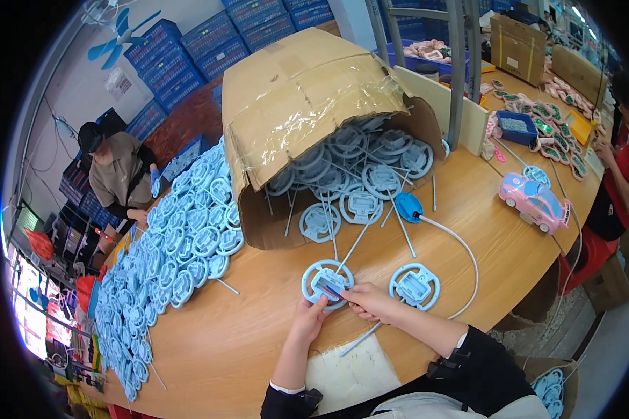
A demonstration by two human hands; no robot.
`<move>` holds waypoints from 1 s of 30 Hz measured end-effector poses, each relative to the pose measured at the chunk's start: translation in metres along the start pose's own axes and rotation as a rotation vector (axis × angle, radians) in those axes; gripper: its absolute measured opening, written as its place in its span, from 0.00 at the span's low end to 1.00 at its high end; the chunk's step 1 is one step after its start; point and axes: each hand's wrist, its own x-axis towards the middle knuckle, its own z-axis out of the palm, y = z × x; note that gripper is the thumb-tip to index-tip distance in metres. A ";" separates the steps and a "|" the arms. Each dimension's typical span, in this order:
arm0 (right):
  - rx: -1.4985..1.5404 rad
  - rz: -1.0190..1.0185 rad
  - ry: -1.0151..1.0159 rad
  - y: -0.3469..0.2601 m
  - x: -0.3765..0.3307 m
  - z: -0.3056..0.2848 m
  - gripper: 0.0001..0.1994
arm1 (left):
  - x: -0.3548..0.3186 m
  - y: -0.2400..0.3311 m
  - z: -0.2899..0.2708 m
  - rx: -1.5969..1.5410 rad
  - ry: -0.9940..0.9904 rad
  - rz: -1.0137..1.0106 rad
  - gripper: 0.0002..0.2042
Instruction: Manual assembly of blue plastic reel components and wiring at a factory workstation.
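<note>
My left hand (pixel 310 318) grips the lower rim of a light-blue toy steering wheel (pixel 321 276), held just above the table with its box-like centre facing up. A thin pale rod slants away from that wheel toward the far side. In my right hand (pixel 370 303) is a slim dark stick-like tool (pixel 334 291), its end over the wheel's centre; its exact kind is too small to make out. Right of my hands lies another light-blue steering wheel (pixel 414 287), a pale rod on the table near it. My fingers partly hide the held wheel's lower edge.
A tipped cardboard box (pixel 307 77) spills wheels with rods ahead. Beside it a large wheel pile (pixel 182 244) covers the left. A blue oval piece (pixel 408 207) trails a white cable rightward. A pink toy car (pixel 533 201) stands right. Co-workers sit far left and right.
</note>
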 end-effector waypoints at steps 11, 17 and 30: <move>0.040 -0.089 -0.147 0.020 0.018 -0.003 0.15 | -0.006 -0.005 -0.002 0.048 -0.010 0.116 0.18; 0.000 -0.096 -0.104 0.020 0.014 -0.008 0.17 | -0.008 -0.001 0.012 0.165 0.047 0.081 0.18; -0.034 -0.168 -0.134 0.008 0.004 -0.003 0.15 | -0.004 0.002 0.007 0.083 0.082 0.024 0.20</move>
